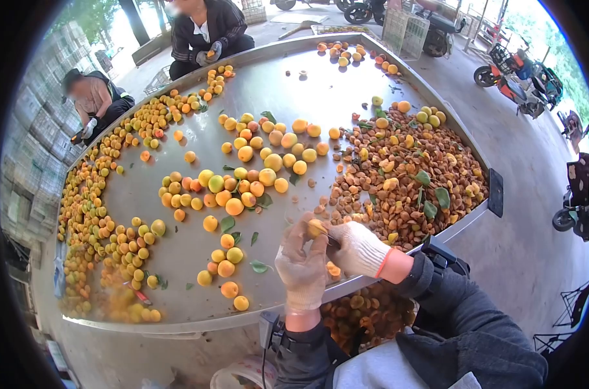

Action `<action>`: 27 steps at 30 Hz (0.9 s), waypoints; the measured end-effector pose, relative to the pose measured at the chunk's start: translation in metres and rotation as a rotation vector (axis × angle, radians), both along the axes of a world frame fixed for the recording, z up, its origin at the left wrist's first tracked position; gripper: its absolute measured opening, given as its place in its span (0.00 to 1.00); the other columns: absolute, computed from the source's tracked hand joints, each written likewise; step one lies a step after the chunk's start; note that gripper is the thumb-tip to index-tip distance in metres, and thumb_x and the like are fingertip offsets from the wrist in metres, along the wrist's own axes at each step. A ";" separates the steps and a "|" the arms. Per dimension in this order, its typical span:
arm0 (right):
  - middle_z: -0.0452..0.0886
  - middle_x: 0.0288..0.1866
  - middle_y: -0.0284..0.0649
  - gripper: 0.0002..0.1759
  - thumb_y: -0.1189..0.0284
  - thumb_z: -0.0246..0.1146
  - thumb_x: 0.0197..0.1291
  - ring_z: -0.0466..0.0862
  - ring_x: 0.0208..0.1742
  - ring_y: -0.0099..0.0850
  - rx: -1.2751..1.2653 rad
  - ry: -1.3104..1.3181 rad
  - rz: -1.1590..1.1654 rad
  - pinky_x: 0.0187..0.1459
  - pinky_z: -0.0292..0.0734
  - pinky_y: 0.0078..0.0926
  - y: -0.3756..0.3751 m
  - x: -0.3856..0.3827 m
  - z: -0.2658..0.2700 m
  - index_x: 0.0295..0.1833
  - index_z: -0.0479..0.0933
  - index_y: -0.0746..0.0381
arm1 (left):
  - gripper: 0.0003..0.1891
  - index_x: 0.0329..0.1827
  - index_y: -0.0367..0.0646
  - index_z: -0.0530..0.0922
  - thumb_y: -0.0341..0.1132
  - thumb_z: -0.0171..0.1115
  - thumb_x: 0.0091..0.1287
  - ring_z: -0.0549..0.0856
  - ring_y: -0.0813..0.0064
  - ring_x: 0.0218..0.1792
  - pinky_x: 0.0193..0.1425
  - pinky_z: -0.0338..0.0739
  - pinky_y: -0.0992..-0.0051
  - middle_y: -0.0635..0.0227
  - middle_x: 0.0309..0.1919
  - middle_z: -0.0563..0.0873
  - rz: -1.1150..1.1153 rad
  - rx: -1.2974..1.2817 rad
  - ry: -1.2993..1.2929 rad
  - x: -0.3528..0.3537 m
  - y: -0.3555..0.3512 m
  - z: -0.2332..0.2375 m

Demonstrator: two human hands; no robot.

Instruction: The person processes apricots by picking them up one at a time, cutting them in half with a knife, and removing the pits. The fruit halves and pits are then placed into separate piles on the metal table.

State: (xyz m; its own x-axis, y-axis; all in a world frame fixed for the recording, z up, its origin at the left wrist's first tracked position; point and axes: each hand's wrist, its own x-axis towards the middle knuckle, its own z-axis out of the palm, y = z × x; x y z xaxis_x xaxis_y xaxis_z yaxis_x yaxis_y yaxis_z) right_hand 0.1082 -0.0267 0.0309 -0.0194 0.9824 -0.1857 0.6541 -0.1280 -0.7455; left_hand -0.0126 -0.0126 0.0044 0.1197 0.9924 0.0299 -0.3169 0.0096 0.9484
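Observation:
My left hand [303,266], in a soiled work glove, is closed around an apricot [317,228] above the near edge of the metal table [268,295]. Close against it, my right hand [360,249], in a white knit glove with an orange cuff, grips a small dark tool [334,242] that touches or nearly touches the fruit. Most of the tool is hidden by the fingers. Just beyond my right hand lies a heap of apricot pits [398,172], mixed with some fruit pieces and leaves. Whole apricots [235,206] are scattered left of my hands.
A long bank of apricots [90,214] lines the table's left side, with a red-handled item [143,297] near it. Below the near edge sits a container of fruit halves [365,318]. Two people [207,32] work across the table. Scooters [521,81] stand at right.

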 end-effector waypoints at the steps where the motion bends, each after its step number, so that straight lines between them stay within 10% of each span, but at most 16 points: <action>1: 0.82 0.31 0.53 0.11 0.70 0.63 0.56 0.83 0.34 0.51 0.041 -0.218 -0.013 0.37 0.78 0.38 0.002 -0.001 0.003 0.43 0.80 0.62 | 0.19 0.59 0.30 0.74 0.16 0.58 0.64 0.82 0.78 0.41 0.47 0.78 0.80 0.66 0.41 0.83 0.019 0.012 0.017 -0.001 0.000 -0.001; 8: 0.83 0.32 0.51 0.08 0.70 0.62 0.56 0.84 0.33 0.47 -0.226 0.206 0.100 0.36 0.78 0.36 0.007 0.017 0.006 0.39 0.83 0.61 | 0.21 0.60 0.30 0.75 0.15 0.60 0.62 0.81 0.78 0.48 0.54 0.76 0.79 0.67 0.49 0.79 -0.067 -0.169 -0.066 -0.007 0.001 0.008; 10: 0.83 0.33 0.51 0.11 0.70 0.63 0.57 0.85 0.33 0.44 -0.006 -0.124 0.090 0.37 0.78 0.34 0.004 0.007 -0.022 0.44 0.82 0.63 | 0.20 0.61 0.30 0.74 0.17 0.58 0.65 0.81 0.77 0.49 0.55 0.76 0.78 0.65 0.50 0.81 -0.069 -0.172 -0.136 -0.003 0.004 0.005; 13: 0.82 0.34 0.53 0.13 0.71 0.60 0.59 0.83 0.37 0.53 -0.036 0.377 0.032 0.38 0.78 0.39 0.001 0.003 -0.016 0.49 0.78 0.60 | 0.19 0.62 0.30 0.72 0.19 0.57 0.67 0.81 0.77 0.49 0.55 0.76 0.79 0.63 0.50 0.82 -0.026 -0.134 -0.113 0.002 0.003 0.006; 21: 0.82 0.33 0.54 0.13 0.71 0.60 0.58 0.83 0.32 0.52 0.229 -0.036 -0.025 0.33 0.78 0.39 0.007 -0.008 -0.018 0.49 0.80 0.58 | 0.19 0.63 0.29 0.71 0.21 0.56 0.69 0.81 0.79 0.46 0.55 0.76 0.79 0.64 0.46 0.82 0.128 -0.073 -0.105 0.009 0.001 0.006; 27: 0.81 0.25 0.41 0.11 0.72 0.60 0.58 0.81 0.25 0.31 -0.486 0.484 0.127 0.29 0.76 0.31 0.009 0.013 0.005 0.43 0.80 0.66 | 0.21 0.63 0.28 0.71 0.19 0.59 0.66 0.81 0.79 0.46 0.57 0.75 0.78 0.65 0.44 0.83 0.046 -0.088 0.012 0.004 -0.001 0.008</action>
